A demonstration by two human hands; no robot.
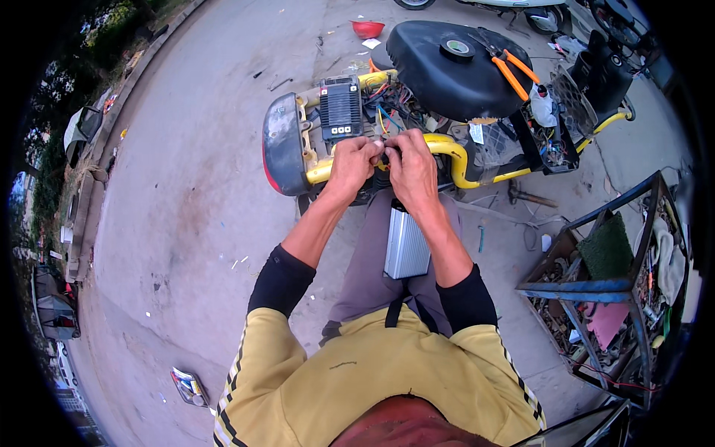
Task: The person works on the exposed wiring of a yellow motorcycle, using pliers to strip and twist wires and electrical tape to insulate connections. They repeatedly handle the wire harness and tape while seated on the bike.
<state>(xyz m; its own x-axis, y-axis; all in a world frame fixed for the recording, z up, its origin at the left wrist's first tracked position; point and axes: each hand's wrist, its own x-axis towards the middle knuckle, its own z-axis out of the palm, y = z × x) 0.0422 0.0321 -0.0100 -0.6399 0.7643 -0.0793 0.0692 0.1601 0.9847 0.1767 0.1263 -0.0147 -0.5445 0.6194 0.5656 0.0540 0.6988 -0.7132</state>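
My left hand [351,165] and my right hand [412,167] meet over the yellow tube frame [447,145] of a scooter. The fingers of both are pinched together around something small and dark that is mostly hidden. Just beyond them lies a tangle of coloured wires [385,112]. A black finned box [340,104] is set on the frame to the left of the wires. Across my thighs rests a silver finned metal box [407,246], below my right wrist. The scooter's black seat [417,71] lies over the frame, farther off to the right.
On the seat are a tape roll [457,49] and orange-handled pliers [514,72]. A hammer [532,197] lies on the ground at right, near a metal-framed bin [596,287] of scrap. A red bowl [367,29] stands beyond; a small tray [189,388] is at lower left.
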